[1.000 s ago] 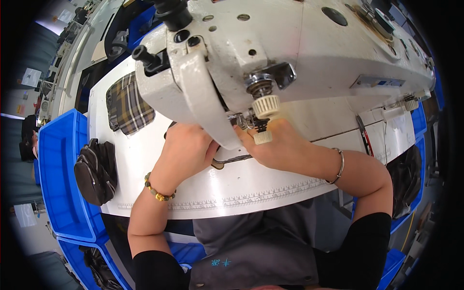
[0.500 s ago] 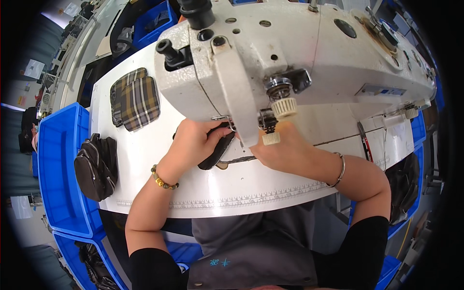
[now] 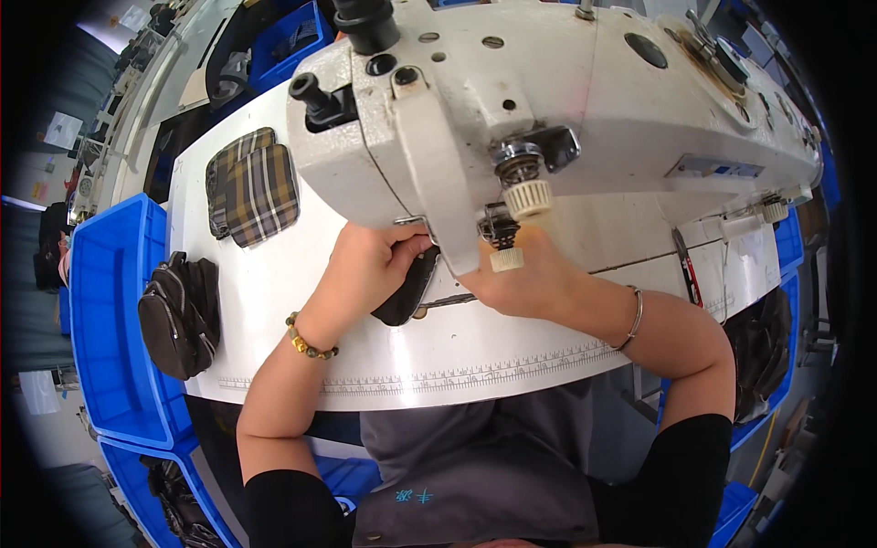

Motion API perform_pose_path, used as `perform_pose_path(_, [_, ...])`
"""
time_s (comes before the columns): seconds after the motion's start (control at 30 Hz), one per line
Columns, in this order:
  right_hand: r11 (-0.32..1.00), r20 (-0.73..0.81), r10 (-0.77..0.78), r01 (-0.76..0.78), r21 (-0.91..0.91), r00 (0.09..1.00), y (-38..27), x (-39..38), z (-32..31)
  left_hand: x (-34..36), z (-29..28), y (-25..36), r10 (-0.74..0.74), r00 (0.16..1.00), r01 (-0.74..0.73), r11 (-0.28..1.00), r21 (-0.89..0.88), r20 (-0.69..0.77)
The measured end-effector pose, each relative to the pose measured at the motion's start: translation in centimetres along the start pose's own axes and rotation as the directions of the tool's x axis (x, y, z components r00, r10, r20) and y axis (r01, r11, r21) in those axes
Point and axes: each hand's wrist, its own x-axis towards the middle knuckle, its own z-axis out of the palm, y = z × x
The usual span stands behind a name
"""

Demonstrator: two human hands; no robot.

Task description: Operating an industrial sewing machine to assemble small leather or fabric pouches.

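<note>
In front of the sewing machine [image 3: 594, 110], a bare strip of white tabletop [image 3: 457, 370] lies open between the person's two forearms, which close it at either side. Under the machine's needle end the way is blocked: the left hand [image 3: 370, 274] and right hand [image 3: 521, 279] crowd it, with a black piece [image 3: 402, 297] beneath the left, and a ribbed knob [image 3: 507, 259] overhangs the right. Left of the machine, plaid pieces [image 3: 256, 187] and, farther out, a black pouch [image 3: 178, 315] obstruct, with bare table between them and the left forearm. Beneath the machine's arm, right of the right hand, a low gap remains, a red-and-black tool [image 3: 686, 268] lying toward its far end.
</note>
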Motion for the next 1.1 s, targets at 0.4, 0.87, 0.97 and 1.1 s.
perform_pose_path(0.4, [0.979, -0.074, -0.103, 0.088, -0.182, 0.992, -0.4, 1.4, -1.5, -0.3, 0.5, -0.7, -0.022, 0.999, 0.03, 0.981, -0.191, 0.045])
perform_pose_path(0.87, [0.99, 0.201, -0.07, 0.093, -0.107, 0.977, -1.5, 0.8, -3.0, -1.0, -1.0, 1.3, 0.253, 0.967, -0.252, 0.911, 0.327, 0.041])
perform_pose_path(0.97, [0.994, 0.12, -0.072, 0.08, -0.069, 0.99, -1.3, 0.4, -2.6, -1.1, -0.8, 1.4, 0.23, 0.972, -0.232, 0.914, 0.334, 0.044])
perform_pose_path(1.1, [0.994, 0.13, -0.062, 0.073, -0.083, 0.99, -1.5, 0.7, -3.2, -1.3, -0.5, 1.1, 0.176, 0.982, -0.19, 0.923, 0.334, 0.073])
